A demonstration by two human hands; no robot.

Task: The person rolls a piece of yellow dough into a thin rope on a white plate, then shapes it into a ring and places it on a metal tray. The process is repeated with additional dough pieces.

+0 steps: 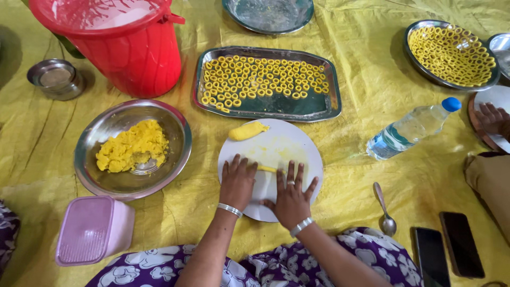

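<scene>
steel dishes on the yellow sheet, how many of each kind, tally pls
Bowls: 2, dough bowl, small bowl
Rectangular trays: 1
Round plates: 3, top plate, ring-filled plate, edge plate
Total: 6

At frame centre a plate (297, 146) carries a dough lump (247, 131); a tray (333, 101) lies above it, a bowl (95, 178) left, a bottle (411, 128) right.
</scene>
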